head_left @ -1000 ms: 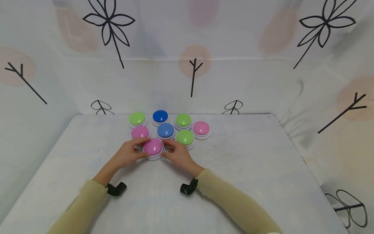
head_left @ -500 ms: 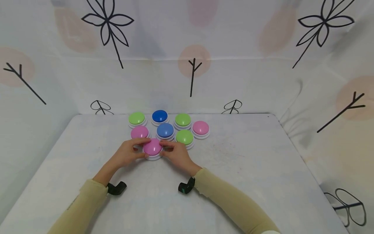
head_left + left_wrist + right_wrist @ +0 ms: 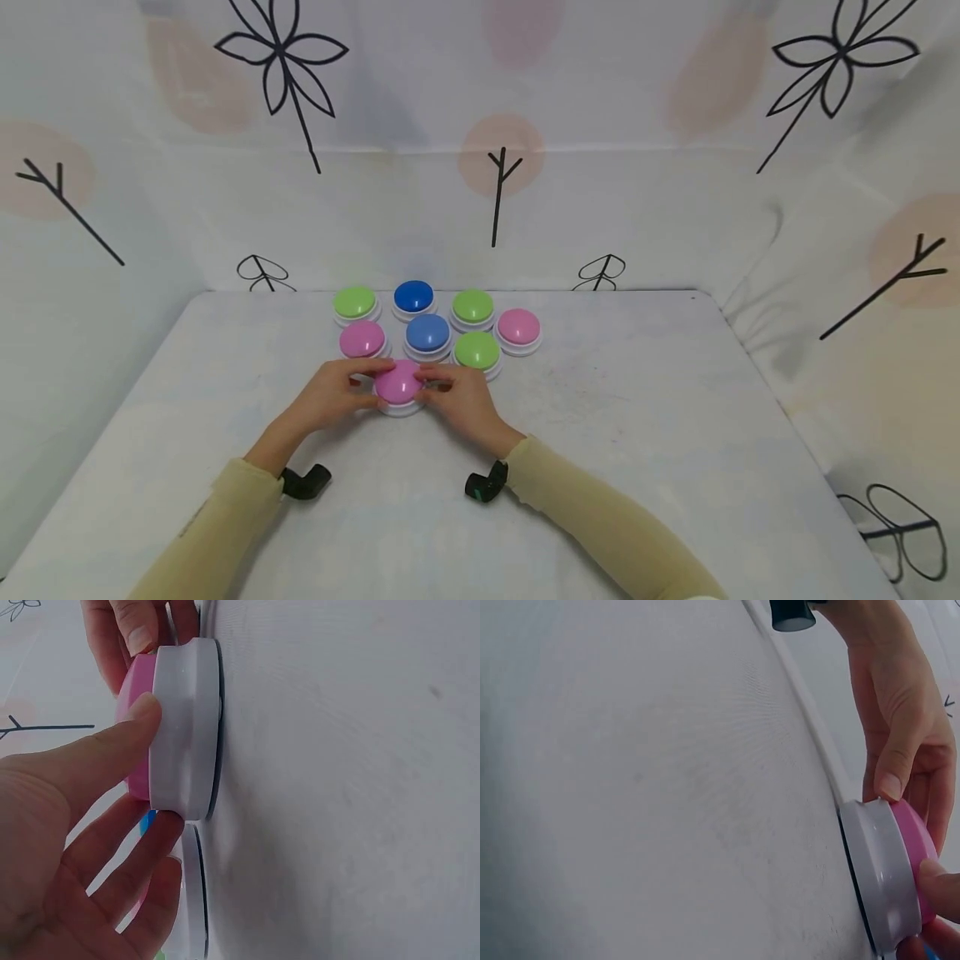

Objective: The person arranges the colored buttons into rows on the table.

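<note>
A pink dome push button (image 3: 398, 383) on a white round base sits upright at the front of a group of similar buttons. My left hand (image 3: 336, 393) grips its left side, thumb at the near edge and fingers round the far side. Opposite, my right hand (image 3: 467, 402) holds the right side between thumb and fingers. In the left wrist view the thumb presses the rim where the pink dome meets the white base (image 3: 184, 731). Both hands also show on the button (image 3: 885, 877) in the right wrist view. Its underside looks close to the tabletop; whether it touches is unclear.
Behind the held button stand another pink button (image 3: 362, 337), a light blue one (image 3: 427, 332) and a green one (image 3: 477, 349). Farther back are green (image 3: 355, 302), dark blue (image 3: 414, 295), green (image 3: 472, 306) and pink (image 3: 519, 326) buttons. Patterned cloth (image 3: 420, 200) walls the white table (image 3: 637, 417).
The held pink button has shifted slightly toward me, away from the pink button behind it, with both hands moving along. The other buttons keep their places; the head view has swayed a little.
</note>
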`<state>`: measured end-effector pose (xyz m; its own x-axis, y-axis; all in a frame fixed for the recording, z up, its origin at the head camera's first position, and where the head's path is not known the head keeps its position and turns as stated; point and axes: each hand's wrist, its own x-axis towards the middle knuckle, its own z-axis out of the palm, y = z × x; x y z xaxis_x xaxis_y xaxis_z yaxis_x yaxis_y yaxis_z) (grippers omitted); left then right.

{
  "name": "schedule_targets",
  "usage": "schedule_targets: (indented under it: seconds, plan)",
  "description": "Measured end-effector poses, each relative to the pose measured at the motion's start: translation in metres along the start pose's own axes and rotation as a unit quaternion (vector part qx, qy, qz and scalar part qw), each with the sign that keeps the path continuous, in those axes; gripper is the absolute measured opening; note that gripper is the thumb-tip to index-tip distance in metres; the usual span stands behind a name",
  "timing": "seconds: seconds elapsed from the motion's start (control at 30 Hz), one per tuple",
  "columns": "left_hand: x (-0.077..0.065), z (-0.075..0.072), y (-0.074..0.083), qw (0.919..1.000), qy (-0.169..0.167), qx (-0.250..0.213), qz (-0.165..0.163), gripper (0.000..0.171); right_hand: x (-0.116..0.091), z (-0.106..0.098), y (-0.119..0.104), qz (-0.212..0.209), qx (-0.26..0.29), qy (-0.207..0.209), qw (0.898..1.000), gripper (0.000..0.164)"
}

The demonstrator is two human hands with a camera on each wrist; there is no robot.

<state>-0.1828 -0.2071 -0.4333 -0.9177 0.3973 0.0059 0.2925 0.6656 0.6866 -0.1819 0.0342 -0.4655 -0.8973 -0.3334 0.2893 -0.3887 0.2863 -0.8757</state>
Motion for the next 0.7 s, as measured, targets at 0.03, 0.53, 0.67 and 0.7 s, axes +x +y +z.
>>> schedule_targets:
  seconds: [0.03, 0.53, 0.67, 0.7]
  plan:
    - [0.0, 0.0, 0.0, 1.0, 0.0, 0.004, 0.001, 0.055, 0.0, 0.0, 0.001, -0.001, -0.004, 0.001, 1.0, 0.031]
    - [-0.005, 0.0, 0.01, 0.999, -0.009, 0.044, -0.009, 0.055, -0.013, -0.003, -0.005, -0.006, -0.027, -0.012, 1.0, 0.031]
    - [-0.003, 0.003, 0.013, 0.9988, -0.019, 0.045, -0.006, 0.056, -0.016, -0.01, -0.003, 0.01, -0.02, -0.015, 1.0, 0.032]
    - [-0.002, 0.004, 0.014, 0.9987, -0.021, 0.046, -0.007, 0.056, -0.016, -0.012, -0.003, 0.014, -0.019, -0.019, 1.0, 0.033]
